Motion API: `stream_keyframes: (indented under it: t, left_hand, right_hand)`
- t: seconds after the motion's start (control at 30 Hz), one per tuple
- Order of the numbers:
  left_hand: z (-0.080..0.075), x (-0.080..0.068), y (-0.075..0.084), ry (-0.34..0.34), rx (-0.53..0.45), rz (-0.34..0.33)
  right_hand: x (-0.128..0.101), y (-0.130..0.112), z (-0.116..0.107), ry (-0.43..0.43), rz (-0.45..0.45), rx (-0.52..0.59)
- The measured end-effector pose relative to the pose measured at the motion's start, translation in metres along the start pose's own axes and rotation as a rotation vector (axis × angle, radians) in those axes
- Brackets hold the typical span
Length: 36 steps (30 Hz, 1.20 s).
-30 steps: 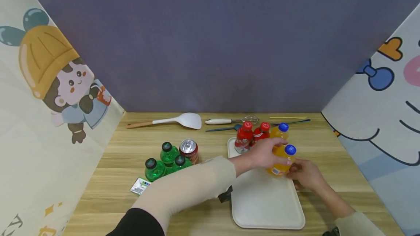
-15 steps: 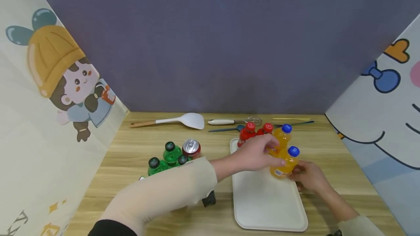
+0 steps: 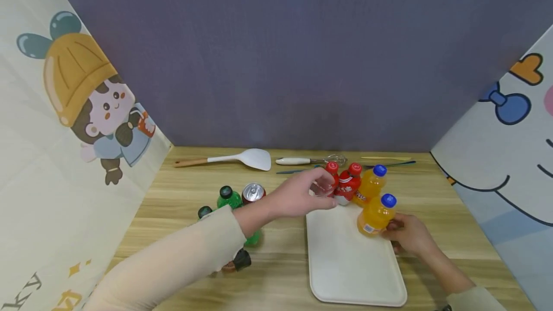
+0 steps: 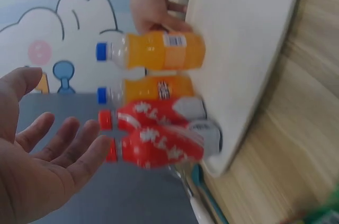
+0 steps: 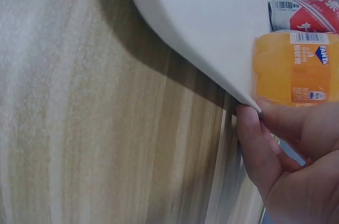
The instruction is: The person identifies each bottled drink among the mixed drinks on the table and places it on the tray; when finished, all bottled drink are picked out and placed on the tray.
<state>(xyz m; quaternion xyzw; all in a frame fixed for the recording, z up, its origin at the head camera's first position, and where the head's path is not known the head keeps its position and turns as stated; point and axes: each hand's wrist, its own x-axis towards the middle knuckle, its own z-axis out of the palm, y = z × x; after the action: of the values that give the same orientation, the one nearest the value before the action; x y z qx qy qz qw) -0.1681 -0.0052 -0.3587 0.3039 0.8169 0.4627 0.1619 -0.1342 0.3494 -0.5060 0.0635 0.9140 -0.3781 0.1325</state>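
Note:
My left hand [image 3: 302, 193] hovers over the far left part of the white tray [image 3: 356, 268], fingers loosely spread and holding nothing, partly in front of one red bottle [image 3: 332, 169]. The left wrist view shows the same hand [image 4: 50, 166] apart from the bottles. A second red bottle [image 3: 348, 184] and two orange soda bottles with blue caps, the nearer one [image 3: 374, 217] and the farther one [image 3: 370, 185], stand upright on the tray. At its right edge, my right hand [image 3: 410, 235] pinches the rim between thumb and fingers, plainest in the right wrist view [image 5: 296, 147].
Left of the tray stand several green bottles [image 3: 229, 198] with black caps and a soda can [image 3: 253, 192], partly behind my left arm. A white spatula [image 3: 255, 159], a whisk [image 3: 294, 161] and thin utensils lie along the back, before a grey wall [image 3: 276, 61].
My left hand has let go of the nearer orange soda bottle and moved left, away from it. The right hand stays at the tray's edge. The head view has shifted slightly.

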Motion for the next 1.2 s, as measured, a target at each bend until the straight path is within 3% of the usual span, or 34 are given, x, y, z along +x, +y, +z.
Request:
stream_keyframes:
  t: [0.23, 0.5, 0.77, 1.2]
  left_hand:
    - [-0.027, -0.025, -0.013, 0.074, -0.009, -0.066]
    - [-0.056, -0.057, -0.025, 0.156, -0.027, -0.082]
    - [-0.077, -0.088, -0.032, 0.253, -0.054, -0.106]
    - [-0.103, -0.136, -0.053, 0.363, -0.008, -0.112]
  right_hand:
    - [-0.001, 0.000, 0.001, 0.001, 0.001, -0.001]
    - [0.000, -0.003, -0.001, 0.014, -0.003, -0.025]
    - [-0.001, -0.003, 0.000, 0.008, 0.015, -0.015]
    - [0.000, 0.000, 0.001, -0.002, 0.039, 0.030]
